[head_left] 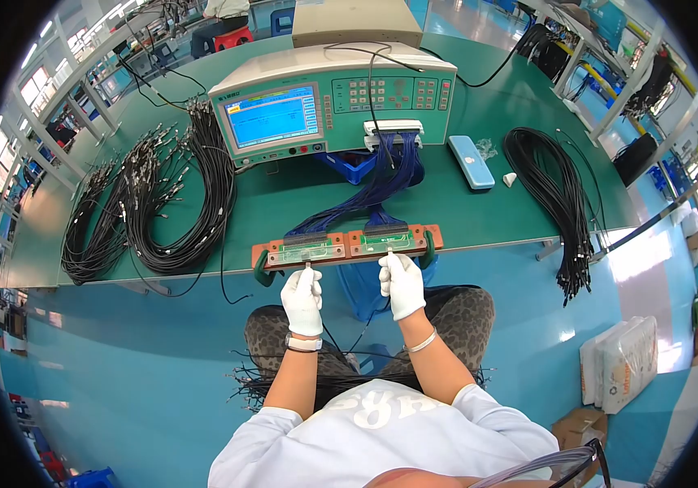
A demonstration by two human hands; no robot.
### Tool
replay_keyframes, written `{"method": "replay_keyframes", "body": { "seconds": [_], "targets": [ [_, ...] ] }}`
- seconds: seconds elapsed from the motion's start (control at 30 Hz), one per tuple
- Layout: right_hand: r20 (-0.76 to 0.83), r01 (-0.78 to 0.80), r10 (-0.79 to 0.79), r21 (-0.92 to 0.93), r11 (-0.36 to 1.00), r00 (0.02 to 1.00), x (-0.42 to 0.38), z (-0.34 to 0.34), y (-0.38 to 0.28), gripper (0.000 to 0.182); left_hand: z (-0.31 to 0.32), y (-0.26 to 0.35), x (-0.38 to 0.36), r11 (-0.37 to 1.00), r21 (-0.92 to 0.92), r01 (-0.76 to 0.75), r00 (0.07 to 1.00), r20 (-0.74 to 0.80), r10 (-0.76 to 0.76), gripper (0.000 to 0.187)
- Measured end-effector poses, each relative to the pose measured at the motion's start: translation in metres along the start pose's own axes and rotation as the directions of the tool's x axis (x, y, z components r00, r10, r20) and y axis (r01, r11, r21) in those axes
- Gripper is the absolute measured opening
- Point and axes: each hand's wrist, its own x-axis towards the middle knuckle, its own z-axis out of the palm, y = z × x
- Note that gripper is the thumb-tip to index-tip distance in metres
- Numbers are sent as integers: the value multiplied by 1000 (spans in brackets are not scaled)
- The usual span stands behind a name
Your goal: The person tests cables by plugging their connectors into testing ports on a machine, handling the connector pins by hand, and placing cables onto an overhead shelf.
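Note:
Both my hands wear white gloves. My left hand [302, 301] pinches a small cable connector [308, 264] at the front edge of the left green circuit board [304, 250]. At the right circuit board [385, 241], my right hand [402, 286] pinches another cable end [389, 251]. A thin black cable [363, 332] hangs below the hands toward my lap. Whether the connectors are fully seated in the boards is too small to tell. Both boards sit on an orange-brown fixture [263, 250] along the table's front edge, with blue ribbon wires [349, 207] leading from it.
A tester with a lit screen [273, 115] stands behind the fixture. Bundles of black cables [154, 228] lie at left, another bundle [552, 187] at right. A light-blue case [471, 163] lies beside the tester. More cables [341, 381] rest across my lap.

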Motion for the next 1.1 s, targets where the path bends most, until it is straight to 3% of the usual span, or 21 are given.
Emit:
{"method": "replay_keyframes", "body": {
  "seconds": [0.37,0.5,0.67,1.0,1.1],
  "targets": [
    [40,-25,28,-77,997,999,-1,-6,0,22,12,-2,-2,998,31,-53,992,-112,57,22],
    [-59,203,-217,-178,963,974,4,-20,21,23,15,-2,-2,999,-7,-44,989,-140,43,23],
    [-140,285,-340,-309,907,930,-4,-38,25,24,10,-1,0,998,-65,-11,997,-74,6,22],
    [-138,259,-302,-263,929,943,-8,-46,26,23,9,-1,6,987,-155,45,997,-56,-55,23],
    [-109,249,-284,-261,933,953,-12,-43,29,24,7,4,2,997,-63,49,998,-26,-51,27]
  ]
}}
